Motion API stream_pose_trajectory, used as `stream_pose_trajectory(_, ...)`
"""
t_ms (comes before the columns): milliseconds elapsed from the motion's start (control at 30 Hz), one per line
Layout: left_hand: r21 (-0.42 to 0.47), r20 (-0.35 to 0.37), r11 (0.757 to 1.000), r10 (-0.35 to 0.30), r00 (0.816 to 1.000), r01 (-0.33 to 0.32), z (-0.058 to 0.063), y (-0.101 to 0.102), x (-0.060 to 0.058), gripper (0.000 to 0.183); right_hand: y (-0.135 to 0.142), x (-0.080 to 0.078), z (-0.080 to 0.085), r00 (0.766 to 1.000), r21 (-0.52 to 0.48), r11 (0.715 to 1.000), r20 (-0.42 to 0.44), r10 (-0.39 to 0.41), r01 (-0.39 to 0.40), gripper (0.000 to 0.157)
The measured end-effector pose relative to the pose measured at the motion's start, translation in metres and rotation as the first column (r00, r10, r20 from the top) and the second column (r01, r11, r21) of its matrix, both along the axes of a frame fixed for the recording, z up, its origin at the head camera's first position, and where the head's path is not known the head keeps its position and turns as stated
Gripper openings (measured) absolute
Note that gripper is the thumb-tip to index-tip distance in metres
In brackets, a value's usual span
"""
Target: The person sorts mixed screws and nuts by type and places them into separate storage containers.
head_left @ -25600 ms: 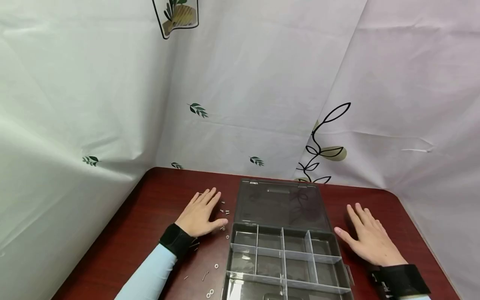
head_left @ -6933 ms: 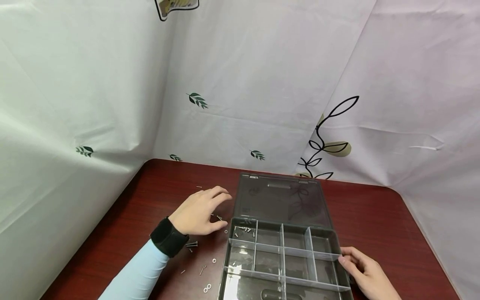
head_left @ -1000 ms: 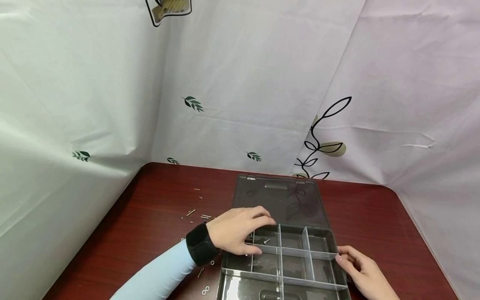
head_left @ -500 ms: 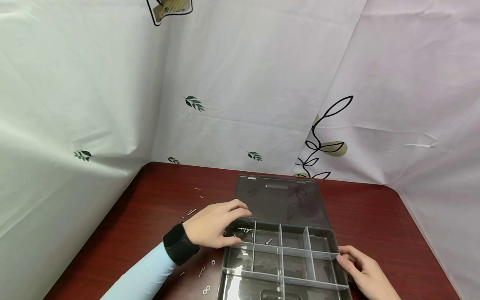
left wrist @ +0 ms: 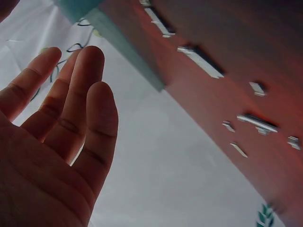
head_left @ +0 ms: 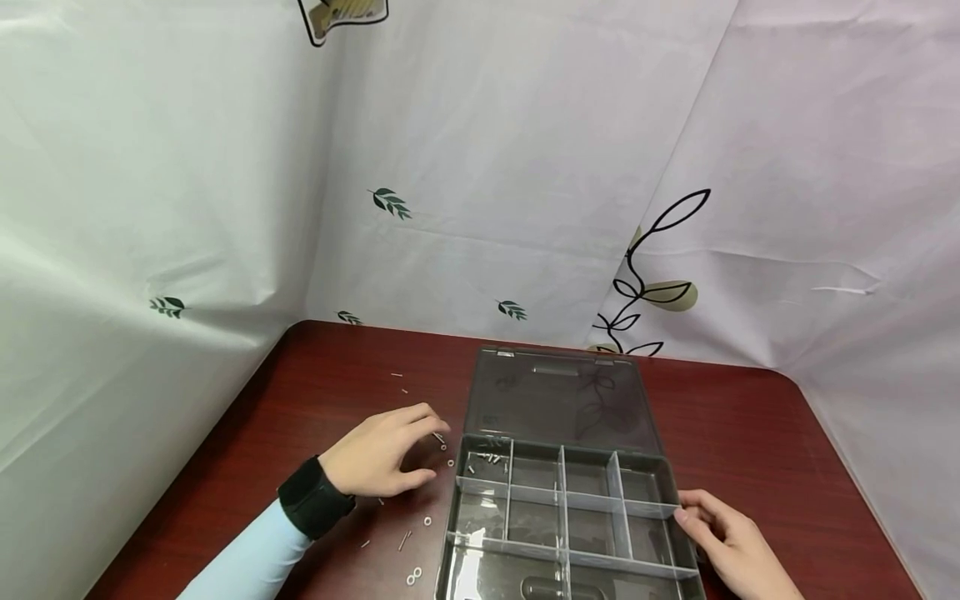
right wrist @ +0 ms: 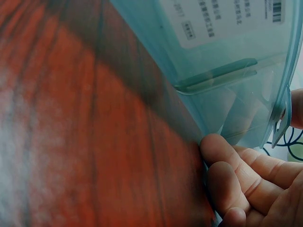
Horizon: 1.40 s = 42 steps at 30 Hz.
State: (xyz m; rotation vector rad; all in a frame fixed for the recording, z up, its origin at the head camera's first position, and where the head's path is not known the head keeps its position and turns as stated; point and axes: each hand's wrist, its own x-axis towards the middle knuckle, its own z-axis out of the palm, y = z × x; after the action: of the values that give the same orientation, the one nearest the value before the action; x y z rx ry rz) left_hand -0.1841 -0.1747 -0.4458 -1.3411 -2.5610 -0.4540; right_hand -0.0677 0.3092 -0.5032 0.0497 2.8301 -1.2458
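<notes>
Left of a grey plastic organizer box, my left hand is over the table, fingers loosely bent and thumb apart. Nothing shows between them; the left wrist view has the palm and fingers spread, with metal screws lying beyond. My right hand grips the box's right wall, thumb at the rim. In the right wrist view its curled fingers are at the lower edge of the see-through box wall. Several small screws lie in the box's far left compartment.
The box's lid lies opened flat behind it. Washers and a longer screw are scattered left of the box; a thin pin lies farther back. A white patterned cloth hangs behind the red-brown table.
My left hand has moved left, from over the box to the table beside it. Since the oldest frame, screws have appeared in the far left compartment, and my right hand has taken the box's side.
</notes>
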Motion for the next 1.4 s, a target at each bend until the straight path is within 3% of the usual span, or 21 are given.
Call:
stream_pose_trajectory(367, -0.047, -0.004, 0.996, 0.073, 0.997, -0.073, -0.021, -0.037, 0.005, 0.034, 0.002, 0.000, 0.001, 1.000, -0.004, 1.000, 0.023, -0.005, 0.005, 0.042)
stream_pose_trajectory(600, -0.071, 0.025, 0.993, 0.094, 0.995, -0.092, -0.027, -0.050, 0.012, 0.029, 0.001, 0.000, 0.001, 1.000, -0.006, 1.000, 0.029, -0.005, 0.005, 0.043)
stream_pose_trajectory(900, -0.076, 0.057, 0.994, 0.088, 0.994, -0.084, -0.032, -0.055, 0.016, 0.026, 0.001, -0.001, 0.002, 0.998, -0.021, 1.000, 0.055, -0.002, 0.003, 0.046)
stream_pose_trajectory(1400, -0.112, 0.030, 0.990, 0.085, 0.996, -0.081, -0.036, -0.050, 0.012, 0.026, 0.001, 0.000, -0.001, 0.999, -0.011, 1.000, 0.039, -0.006, 0.007, 0.044)
